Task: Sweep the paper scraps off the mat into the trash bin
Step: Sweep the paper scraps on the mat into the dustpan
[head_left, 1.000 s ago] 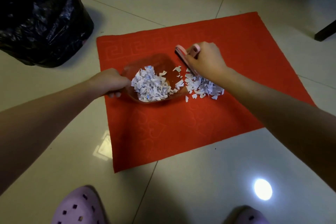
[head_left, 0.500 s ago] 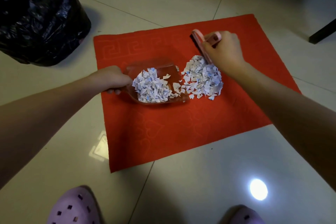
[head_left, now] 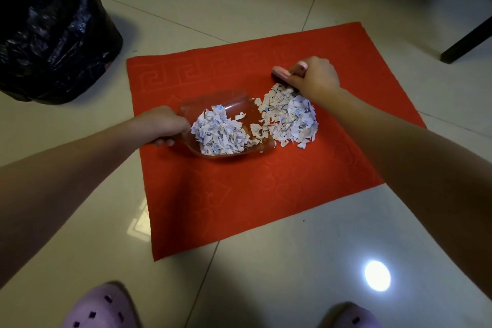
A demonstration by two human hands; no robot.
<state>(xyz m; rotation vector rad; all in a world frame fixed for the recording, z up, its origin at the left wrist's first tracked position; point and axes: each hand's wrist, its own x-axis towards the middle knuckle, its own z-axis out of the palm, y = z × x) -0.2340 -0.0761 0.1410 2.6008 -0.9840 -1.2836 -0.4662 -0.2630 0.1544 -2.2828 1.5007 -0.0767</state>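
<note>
The right hand (head_left: 315,78) gripped a pink brush (head_left: 281,73) just beyond the loose scraps (head_left: 291,120); the left hand (head_left: 165,125) held the dustpan (head_left: 213,106), its mouth immediately to their left.

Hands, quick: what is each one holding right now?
Left hand: grips the handle of the dustpan.
Right hand: grips the pink brush.
</note>
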